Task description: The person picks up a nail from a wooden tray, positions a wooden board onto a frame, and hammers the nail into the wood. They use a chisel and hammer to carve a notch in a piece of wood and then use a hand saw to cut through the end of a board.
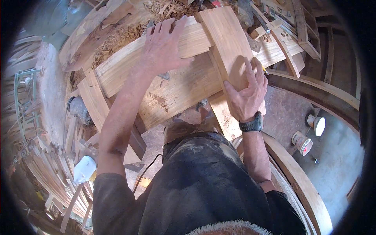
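Head view, near to far, clock set on the middle of the frame: we list first a dark watch [251,123] on the right wrist, between three and four o'clock. Just above centre, toward eleven, lies a wide board [180,98], its pale face strewn with chips. At two o'clock we enter the right hand [248,92], fingers spread and unclenched, laid over the face and outer edge of a broad plank [227,39]; the plank lies at one o'clock. Left hand [162,47], eleven o'clock: palm down on a curved rail [121,64], fingers extended toward its far edge, thumb splayed free; how hard they press we cannot tell. Rail at eleven, its stepped right end meeting the plank's side; its left end reaches an end piece [94,92] between nine and ten. Farthest, near twelve: wood shavings [164,8]. Handling, in our judgement: solid timber, stiff, of moderate heft, smooth enough to slide under dusty palms; the stepped corner seems likeliest to chip. Best hold, we judge: the plank by both long edges, the rail near mid-length, clear of that corner.
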Tool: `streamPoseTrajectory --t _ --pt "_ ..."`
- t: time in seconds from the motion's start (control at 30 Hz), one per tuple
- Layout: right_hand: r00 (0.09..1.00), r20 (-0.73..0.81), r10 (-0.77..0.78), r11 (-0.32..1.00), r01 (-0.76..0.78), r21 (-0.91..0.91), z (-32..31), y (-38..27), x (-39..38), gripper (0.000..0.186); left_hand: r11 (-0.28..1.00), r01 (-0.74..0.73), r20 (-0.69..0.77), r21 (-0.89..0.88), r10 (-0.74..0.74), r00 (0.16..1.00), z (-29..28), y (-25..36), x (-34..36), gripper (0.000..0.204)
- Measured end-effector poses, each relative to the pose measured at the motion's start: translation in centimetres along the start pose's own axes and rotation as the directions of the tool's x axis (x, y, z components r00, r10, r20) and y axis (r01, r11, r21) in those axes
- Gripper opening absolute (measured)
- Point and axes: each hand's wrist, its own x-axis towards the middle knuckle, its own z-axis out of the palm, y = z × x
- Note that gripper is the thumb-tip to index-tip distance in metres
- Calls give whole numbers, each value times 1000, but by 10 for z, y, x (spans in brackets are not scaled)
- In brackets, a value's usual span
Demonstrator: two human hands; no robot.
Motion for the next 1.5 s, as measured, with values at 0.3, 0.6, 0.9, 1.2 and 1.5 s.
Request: streamPoseTrajectory --t 0.3,0.6,0.9,1.2,1.5 --pt "996 12 -89 995 88 46 -5 28 37 80 999 37 22 12 -37 999 -7 -10 -3 121" --pt "995 -13 -102 994 102 28 0 27 45 79 999 8 11 -32 -8 1000 -12 -3 -6 116" --pt "974 -110 -198 980 201 12 0 16 42 77 999 24 15 -36 -24 1000 -15 -1 -8 116" --pt "699 712 68 81 -715 694 56 -76 24 47 998 8 3 -60 -8 1000 -24 -1 -11 113" --pt "783 604 150 -375 -520 767 104 -75 48 39 983 174 -430 -65 -185 884 -72 -42 -76 105"
